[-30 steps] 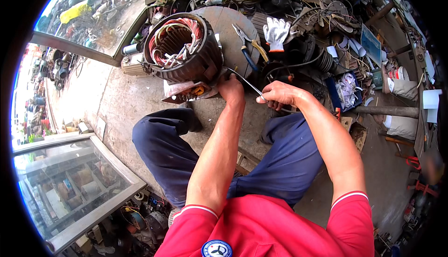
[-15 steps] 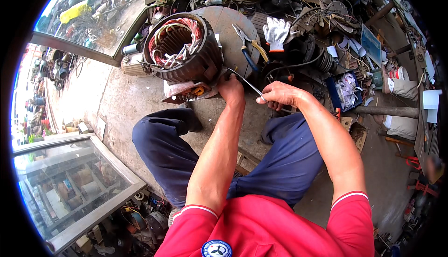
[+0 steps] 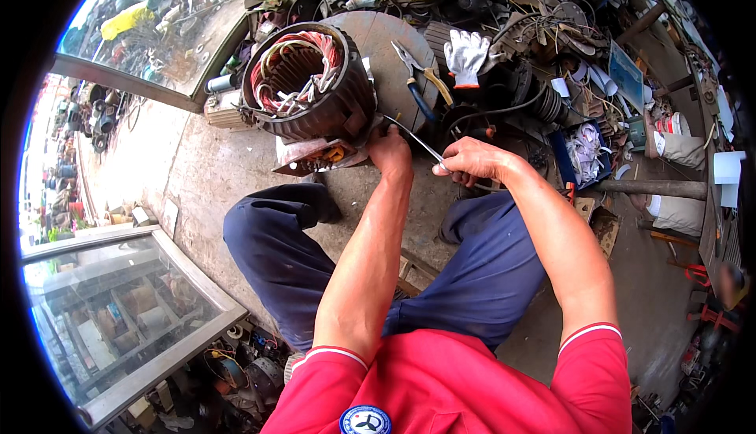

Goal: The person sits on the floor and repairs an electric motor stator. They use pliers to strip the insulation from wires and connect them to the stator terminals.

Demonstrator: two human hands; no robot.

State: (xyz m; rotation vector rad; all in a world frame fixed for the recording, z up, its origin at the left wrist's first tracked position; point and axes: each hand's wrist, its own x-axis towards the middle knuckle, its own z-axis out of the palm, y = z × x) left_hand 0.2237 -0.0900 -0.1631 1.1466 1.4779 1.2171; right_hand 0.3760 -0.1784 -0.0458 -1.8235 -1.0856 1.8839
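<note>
An electric motor stator with red and white windings stands on a round wooden stool. At its near side is a terminal box with an orange-yellow part inside. My left hand is closed at the stator's lower right side, beside the terminal box; whatever its fingers pinch is hidden. My right hand grips the near end of a slim, slightly bent metal wrench-like tool. The tool's far end reaches just above my left hand's fingers. Its exact kind is too small to tell.
Two pairs of pliers, blue-handled and yellow-handled, lie on the stool's right side. A white work glove rests beyond them. A blue box of scraps stands right, cables pile behind, and a glass-paned frame is left.
</note>
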